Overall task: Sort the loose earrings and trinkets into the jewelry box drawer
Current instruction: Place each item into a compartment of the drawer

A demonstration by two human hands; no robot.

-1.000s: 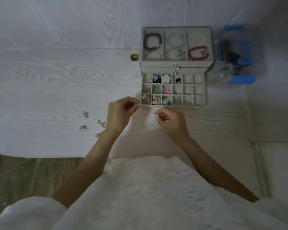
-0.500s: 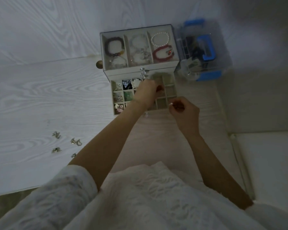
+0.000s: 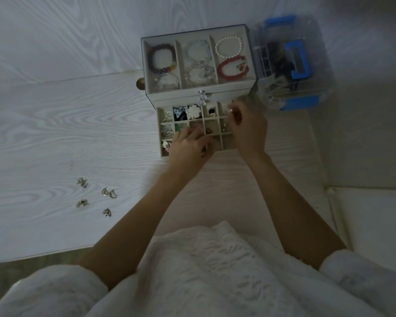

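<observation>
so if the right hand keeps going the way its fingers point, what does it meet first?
Probably the jewelry box's front wall. The right hand points away from the person, over the drawer's far right compartments, fingertips pinching something small near the back row. Depth is unclear.

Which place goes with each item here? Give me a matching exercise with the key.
Items:
1. red bead bracelet
2. white flower-shaped trinket
3. loose gold-coloured earrings
4. clear plastic case with blue handle

Places:
A. on the white table, left of the arms
B. top tray, right compartment
C. right of the jewelry box
D. open drawer, back row

Pairs: 1-B, 2-D, 3-A, 4-C
</observation>
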